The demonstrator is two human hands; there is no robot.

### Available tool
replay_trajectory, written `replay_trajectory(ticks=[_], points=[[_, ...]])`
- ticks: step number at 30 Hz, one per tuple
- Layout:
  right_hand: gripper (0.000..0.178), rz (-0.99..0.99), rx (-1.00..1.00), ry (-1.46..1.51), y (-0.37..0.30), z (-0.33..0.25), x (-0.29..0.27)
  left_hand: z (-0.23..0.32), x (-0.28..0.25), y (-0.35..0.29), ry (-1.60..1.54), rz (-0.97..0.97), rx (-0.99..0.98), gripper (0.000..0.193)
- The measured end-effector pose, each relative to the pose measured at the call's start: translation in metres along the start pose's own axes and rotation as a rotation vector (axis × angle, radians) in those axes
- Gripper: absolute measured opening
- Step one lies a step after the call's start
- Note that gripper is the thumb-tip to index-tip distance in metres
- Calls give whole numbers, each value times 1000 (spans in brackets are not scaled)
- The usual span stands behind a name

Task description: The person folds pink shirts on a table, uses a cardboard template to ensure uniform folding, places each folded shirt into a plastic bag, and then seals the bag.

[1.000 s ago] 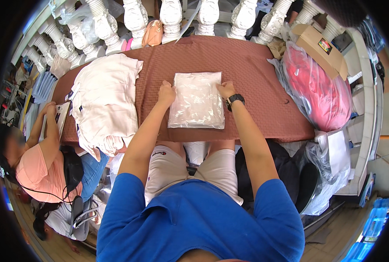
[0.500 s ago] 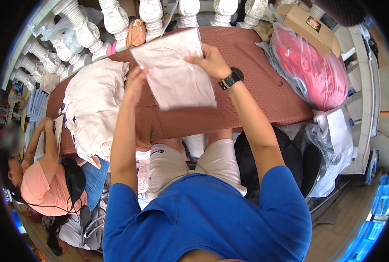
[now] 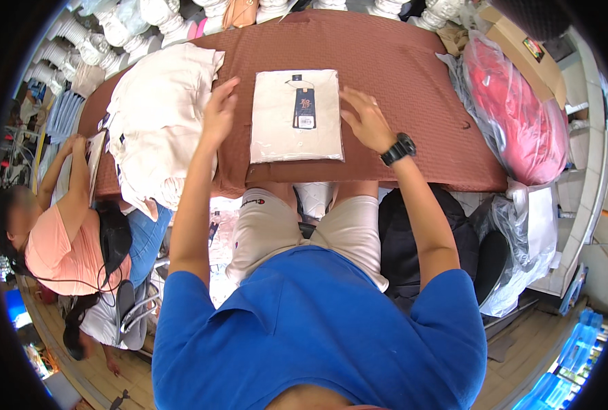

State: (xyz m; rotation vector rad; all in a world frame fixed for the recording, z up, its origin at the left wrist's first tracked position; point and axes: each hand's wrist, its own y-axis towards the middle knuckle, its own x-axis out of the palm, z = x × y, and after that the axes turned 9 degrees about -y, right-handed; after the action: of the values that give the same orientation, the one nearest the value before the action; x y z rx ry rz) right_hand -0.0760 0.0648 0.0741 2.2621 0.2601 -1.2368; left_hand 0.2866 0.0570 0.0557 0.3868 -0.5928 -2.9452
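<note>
A folded cream garment in a clear plastic bag (image 3: 277, 123) lies flat on the brown table cover (image 3: 399, 89). A dark blue hang tag (image 3: 305, 108) shows through its upper right part. My left hand (image 3: 219, 111) hovers just left of the packet, fingers apart and holding nothing. On the other side, my right hand (image 3: 369, 119) is beside the packet's right edge, its fingers stretched out and nothing in them. A black watch (image 3: 399, 148) is on my right wrist. A heap of cream garments (image 3: 160, 116) lies left of my left hand.
A clear bag of red and pink cloth (image 3: 516, 109) rests at the table's right end, beside an open cardboard box (image 3: 526, 51). White balusters (image 3: 160, 17) line the far edge. A person in a peach shirt (image 3: 75, 239) works at the left, near stacked blue packets (image 3: 63, 113).
The packet has come down from my hands onto the table, its tagged side now facing up. Both hands have let go and moved apart to its sides.
</note>
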Motion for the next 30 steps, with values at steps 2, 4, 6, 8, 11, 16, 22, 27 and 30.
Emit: replay_trajectory(ticks=[2,4,6,8,11,16,22,27,30], points=[[45,129,31,33,22,-12,24,-7,40,7,230,-26,191,39],[47,165,31,-157,39,-21,58,-11,83,5,526,-96,206,47],[51,122,50,-299,42,-16,91,-23,113,-4,722,-167,126,53],[52,73,90,-329,34,-14,114,-35,127,-15,796,-213,43,54],[54,19,133,-310,27,-9,128,-40,128,-27,775,-174,76,54],[54,0,148,-305,25,-8,129,-33,130,-26,781,-143,111,52],[57,161,201,-193,21,10,107,-15,100,-22,405,154,-48,43],[59,-61,588,-98,-9,-14,68,-41,47,-55,340,48,-367,57],[60,-117,625,-53,-14,-13,72,-37,50,-43,270,-18,-481,65]])
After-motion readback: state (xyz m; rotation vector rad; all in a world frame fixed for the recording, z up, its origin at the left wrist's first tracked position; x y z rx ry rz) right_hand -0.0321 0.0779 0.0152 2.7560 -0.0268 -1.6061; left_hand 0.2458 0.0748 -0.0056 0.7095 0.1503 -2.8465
